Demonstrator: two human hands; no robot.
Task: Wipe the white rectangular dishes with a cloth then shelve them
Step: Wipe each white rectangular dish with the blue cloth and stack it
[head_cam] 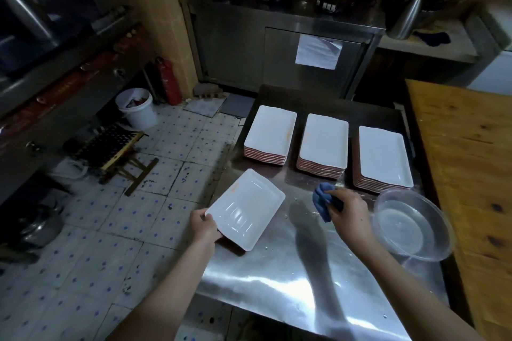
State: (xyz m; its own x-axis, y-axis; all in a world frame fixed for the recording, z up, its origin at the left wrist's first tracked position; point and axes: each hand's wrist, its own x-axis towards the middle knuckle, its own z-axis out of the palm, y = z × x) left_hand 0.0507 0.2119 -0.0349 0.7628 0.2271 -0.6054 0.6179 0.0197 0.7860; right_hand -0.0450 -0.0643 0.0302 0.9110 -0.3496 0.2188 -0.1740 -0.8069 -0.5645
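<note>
My left hand (203, 225) grips the near corner of one white rectangular dish (246, 209), holding it tilted over the left edge of the steel table (277, 279). A bunched blue cloth (321, 199) is in my right hand (350, 212), to the right of the dish and apart from it. Farther back on the table stand three stacks of white rectangular dishes: a left stack (270, 133), a middle stack (322, 142) and a right stack (383, 156).
A clear plastic basin (412, 225) holding water sits by my right hand. A wooden table (468, 160) borders the steel one on the right. A steel cabinet (277, 44) stands behind. On the tiled floor to the left are a white bucket (137, 111), a folding stool (116, 151) and a red extinguisher (169, 80).
</note>
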